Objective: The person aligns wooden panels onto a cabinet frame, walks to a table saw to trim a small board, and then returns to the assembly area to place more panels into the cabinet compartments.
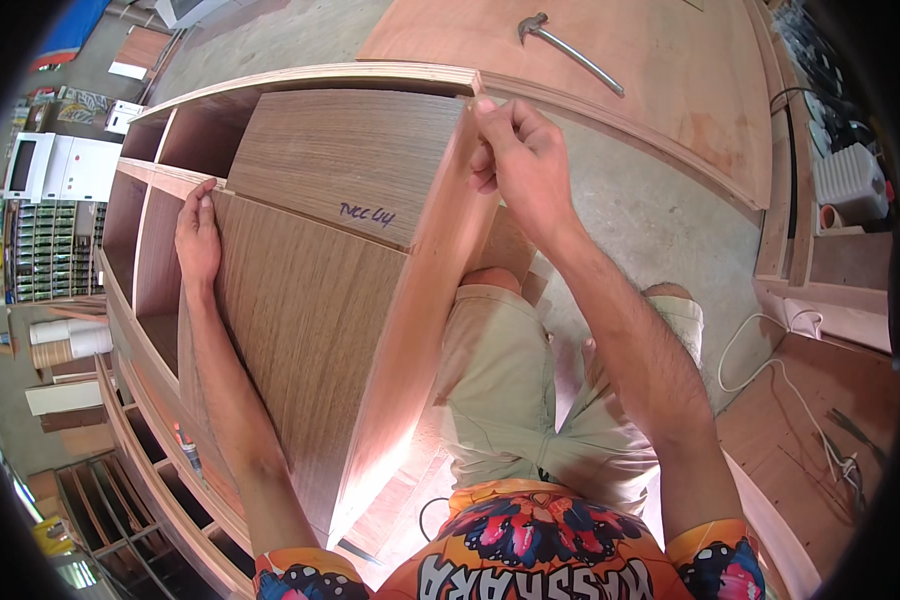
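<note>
A wooden cabinet frame [310, 72] lies before me, with two brown wood-grain panels set against it. The smaller upper panel [345, 150] bears handwriting in dark ink. The larger lower panel [300, 270] meets it along a slanting seam. At the left end of that seam, my left hand [199, 240] has its fingers curled on the lower panel's edge, the forearm running along that side. My right hand [523, 150] is at the cabinet's far right corner, thumb against the corner and fingers bent. Whatever it may pinch there is hidden.
A claw hammer [575, 58] lies on a plywood sheet [670, 100] beyond the cabinet. Open compartments [155, 245] line the cabinet's left side. A drill-like tool [188, 450] rests at lower left. A white cord [770, 365] trails at right, near a white ribbed box [850, 183].
</note>
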{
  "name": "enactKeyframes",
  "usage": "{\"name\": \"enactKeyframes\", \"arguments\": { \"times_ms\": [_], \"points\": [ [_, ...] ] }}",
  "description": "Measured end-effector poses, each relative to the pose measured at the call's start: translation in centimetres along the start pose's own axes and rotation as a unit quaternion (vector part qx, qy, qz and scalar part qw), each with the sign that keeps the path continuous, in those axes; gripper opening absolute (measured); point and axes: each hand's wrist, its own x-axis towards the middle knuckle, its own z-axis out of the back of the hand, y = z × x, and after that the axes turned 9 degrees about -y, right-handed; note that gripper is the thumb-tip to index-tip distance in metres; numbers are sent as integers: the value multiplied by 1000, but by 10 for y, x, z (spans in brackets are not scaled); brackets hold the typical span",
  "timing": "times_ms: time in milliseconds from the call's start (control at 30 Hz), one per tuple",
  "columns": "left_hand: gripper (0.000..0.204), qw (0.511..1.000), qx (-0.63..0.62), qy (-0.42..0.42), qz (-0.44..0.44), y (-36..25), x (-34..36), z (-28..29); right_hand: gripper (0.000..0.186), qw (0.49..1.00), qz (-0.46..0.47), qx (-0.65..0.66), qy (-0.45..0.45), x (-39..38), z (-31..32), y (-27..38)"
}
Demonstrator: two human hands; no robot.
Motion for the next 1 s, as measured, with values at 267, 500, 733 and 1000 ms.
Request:
{"name": "enactKeyframes", "arguments": {
  "times_ms": [267,500,733,1000],
  "points": [
    [38,1000,10,-8,9,-2,0,1,42,1000,-3,22,5,2,-1,-4],
    [38,1000,12,-5,6,-1,-1,0,42,1000,9,3,0,2,0,-5],
    [38,1000,3,3,4,2,1,0,42,1000,14,2,2,0,2,-1],
    [38,1000,-10,9,-1,4,2,0,45,998,39,-34,-20,2,3,-3]
  ]
}}
